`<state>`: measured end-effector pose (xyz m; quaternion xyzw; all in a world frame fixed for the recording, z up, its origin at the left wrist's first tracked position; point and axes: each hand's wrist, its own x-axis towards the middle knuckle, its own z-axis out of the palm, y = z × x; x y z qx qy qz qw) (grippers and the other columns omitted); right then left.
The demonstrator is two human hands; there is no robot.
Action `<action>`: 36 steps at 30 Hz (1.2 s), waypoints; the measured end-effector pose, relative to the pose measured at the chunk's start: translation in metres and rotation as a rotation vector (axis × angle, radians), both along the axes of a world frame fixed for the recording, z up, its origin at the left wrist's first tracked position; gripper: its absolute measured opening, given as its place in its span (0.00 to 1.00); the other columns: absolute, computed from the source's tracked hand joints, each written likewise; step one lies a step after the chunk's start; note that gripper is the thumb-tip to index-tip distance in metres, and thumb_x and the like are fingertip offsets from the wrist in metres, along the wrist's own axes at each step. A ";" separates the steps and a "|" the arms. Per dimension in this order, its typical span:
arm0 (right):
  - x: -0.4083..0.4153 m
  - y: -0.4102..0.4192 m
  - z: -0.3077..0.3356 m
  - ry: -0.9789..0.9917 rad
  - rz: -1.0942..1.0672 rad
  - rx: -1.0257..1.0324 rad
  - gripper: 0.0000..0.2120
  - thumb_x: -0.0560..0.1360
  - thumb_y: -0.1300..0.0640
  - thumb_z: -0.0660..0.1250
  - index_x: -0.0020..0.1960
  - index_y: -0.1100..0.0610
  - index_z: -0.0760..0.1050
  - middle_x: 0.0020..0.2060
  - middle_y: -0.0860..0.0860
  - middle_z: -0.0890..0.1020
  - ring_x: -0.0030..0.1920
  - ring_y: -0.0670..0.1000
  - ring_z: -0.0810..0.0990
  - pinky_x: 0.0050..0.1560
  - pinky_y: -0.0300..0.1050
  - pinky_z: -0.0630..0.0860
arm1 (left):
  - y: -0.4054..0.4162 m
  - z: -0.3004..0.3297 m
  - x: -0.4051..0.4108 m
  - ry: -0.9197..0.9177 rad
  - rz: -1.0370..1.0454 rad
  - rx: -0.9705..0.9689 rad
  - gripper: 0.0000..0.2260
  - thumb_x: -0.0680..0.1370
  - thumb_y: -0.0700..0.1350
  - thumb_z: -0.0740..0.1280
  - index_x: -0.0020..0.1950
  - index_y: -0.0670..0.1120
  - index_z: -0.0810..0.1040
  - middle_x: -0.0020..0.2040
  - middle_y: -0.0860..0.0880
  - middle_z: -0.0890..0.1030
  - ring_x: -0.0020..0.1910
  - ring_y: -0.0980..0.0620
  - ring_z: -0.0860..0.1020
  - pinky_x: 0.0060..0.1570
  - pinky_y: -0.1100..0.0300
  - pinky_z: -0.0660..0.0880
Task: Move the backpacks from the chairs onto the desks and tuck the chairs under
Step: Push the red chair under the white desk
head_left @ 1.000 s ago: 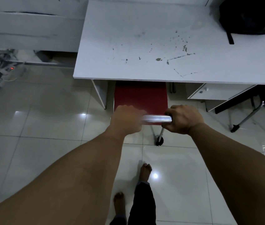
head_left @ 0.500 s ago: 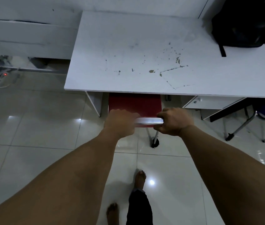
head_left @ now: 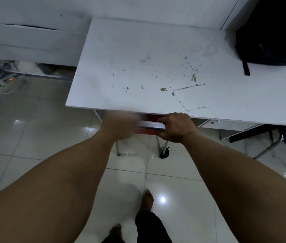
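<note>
A chair with a red seat and a silver metal top bar (head_left: pixel 150 125) is almost fully under the white desk (head_left: pixel 156 64); only a thin strip of red and two legs show. My left hand (head_left: pixel 121 126), blurred, and my right hand (head_left: pixel 175 127) both grip the bar, one at each end, right at the desk's front edge. A black backpack (head_left: pixel 272 30) lies on the far right of the desk top, with a strap hanging toward me.
A second chair's metal legs (head_left: pixel 268 149) and a dark panel stand under the desk's right side, beside a white drawer unit (head_left: pixel 214 122). A power strip with a red light (head_left: pixel 7 81) and cables lie on the tiled floor at left. My bare feet are below.
Both hands have pushed the chair forward under the desk; the red seat that showed fully a second ago is now nearly hidden. I have stepped closer to the desk.
</note>
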<state>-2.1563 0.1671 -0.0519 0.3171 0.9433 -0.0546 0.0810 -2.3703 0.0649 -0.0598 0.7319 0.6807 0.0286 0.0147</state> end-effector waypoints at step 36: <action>-0.031 0.020 0.024 -0.316 -0.267 -0.402 0.15 0.71 0.50 0.70 0.57 0.50 0.79 0.45 0.50 0.81 0.45 0.52 0.81 0.45 0.46 0.78 | 0.041 0.029 -0.005 -0.315 0.157 -0.693 0.27 0.72 0.46 0.70 0.71 0.56 0.72 0.61 0.50 0.78 0.57 0.48 0.77 0.55 0.54 0.76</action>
